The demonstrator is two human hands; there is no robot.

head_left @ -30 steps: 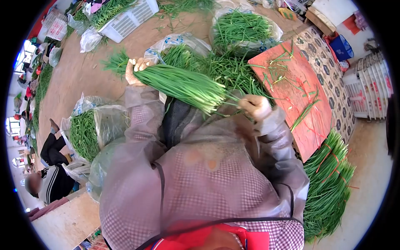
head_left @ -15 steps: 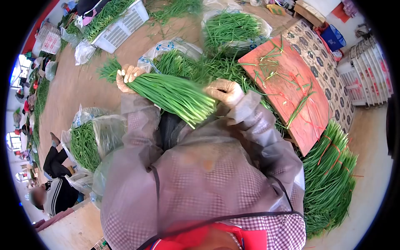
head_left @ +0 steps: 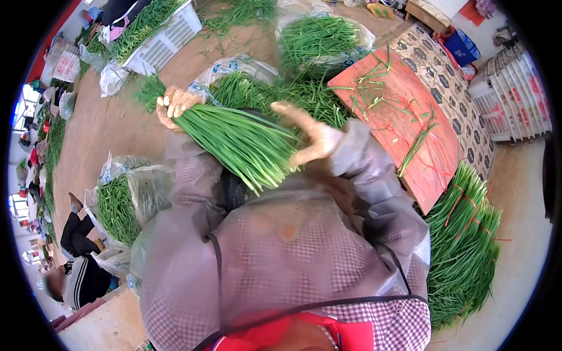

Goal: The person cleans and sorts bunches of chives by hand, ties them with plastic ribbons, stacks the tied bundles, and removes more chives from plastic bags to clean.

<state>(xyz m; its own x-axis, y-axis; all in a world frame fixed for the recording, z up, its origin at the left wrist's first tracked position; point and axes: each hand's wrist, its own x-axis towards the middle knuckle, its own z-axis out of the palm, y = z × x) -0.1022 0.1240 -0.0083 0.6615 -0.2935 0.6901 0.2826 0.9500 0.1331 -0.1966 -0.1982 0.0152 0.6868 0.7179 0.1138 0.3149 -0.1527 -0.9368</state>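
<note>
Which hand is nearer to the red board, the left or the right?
Right. The right hand is open beside the red board; the left hand grips the chive bundle farther away.

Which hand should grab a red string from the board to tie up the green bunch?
Probably the right hand: it is open, holds nothing and is nearer the red board. The left hand is shut around the bunch of chives, on the far side from the board.

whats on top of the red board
Loose green stalks and thin red ties lie scattered on the red board. Its near left edge is hidden behind the sleeve.
</note>
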